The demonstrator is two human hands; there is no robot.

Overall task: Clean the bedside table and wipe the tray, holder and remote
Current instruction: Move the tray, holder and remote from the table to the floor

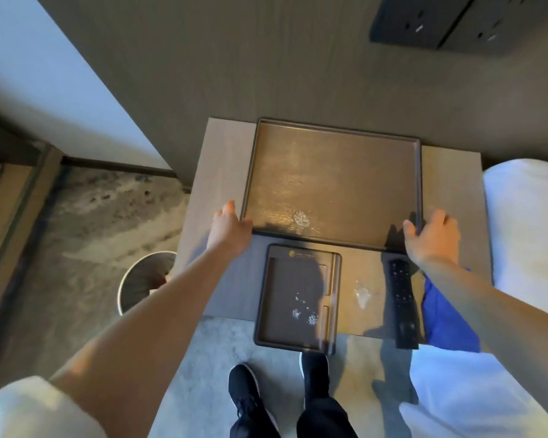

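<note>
Both your arms reach straight forward, and your left hand (230, 230) and right hand (432, 237) each have fingers curled onto a near corner of the large dark brown rectangular tray (332, 181) on the grey wooden bedside table (219, 172). Just below your left fingers lies the small dark rectangular holder (295, 298), spotted with foam. Below your right fingers, the slim black remote (404, 303) lies beside a blue cloth (443, 317).

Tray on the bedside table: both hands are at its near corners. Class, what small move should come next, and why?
Probably release the tray and pick up the blue cloth beside the remote: foam spots sit unwiped on the tray, and neither the left hand nor right hand holds a cloth.
</note>
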